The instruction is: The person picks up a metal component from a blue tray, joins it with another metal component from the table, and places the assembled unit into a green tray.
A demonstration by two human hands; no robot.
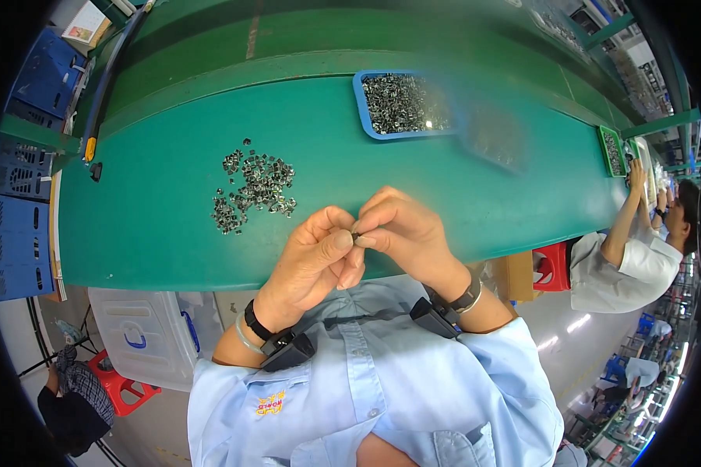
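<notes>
My left hand (pixel 313 255) and my right hand (pixel 410 233) meet above the near edge of the green table. Thumbs and fingertips of both are pinched together on a small dark part (pixel 356 236), mostly covered by the fingers; its exact kind cannot be made out. Beyond my left hand, a loose pile of small shiny black-and-silver parts (pixel 263 184) lies spread on the tabletop (pixel 148 210). Farther back stands a blue tray (pixel 364 117) filled with many similar small metallic parts.
A blurred patch hides the area right of the blue tray. On the far right, a person (pixel 627 268) works beside a green tray (pixel 604 152). A yellow-and-black tool (pixel 91 148) is at the left edge. Below the table are a clear lidded bin (pixel 144 335) and a cardboard box (pixel 518 278).
</notes>
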